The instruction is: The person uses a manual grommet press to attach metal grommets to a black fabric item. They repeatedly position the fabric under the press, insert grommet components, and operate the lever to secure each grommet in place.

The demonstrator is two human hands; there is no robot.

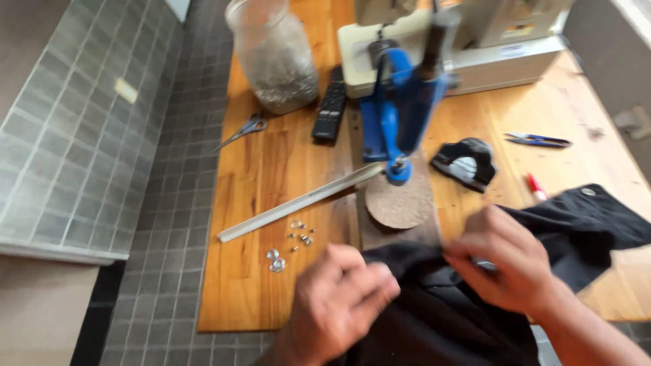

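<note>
— Starting left of the blue press (400, 112), what's there?
— Small metal eyelets (290, 242) on the wooden table (258, 169), then the left hand (339, 298), fingers curled onto the black fabric (475, 298).
— And below the press?
— The fabric's edge — pinched by the right hand (505, 261), fingertips closed on it; the rest spreads right.

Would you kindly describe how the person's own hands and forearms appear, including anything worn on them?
Both the left hand and the right hand are bare: no gloves, and no rings or watch that I can make out. The forearms show no sleeves. Motion blur softens finer detail.
</note>
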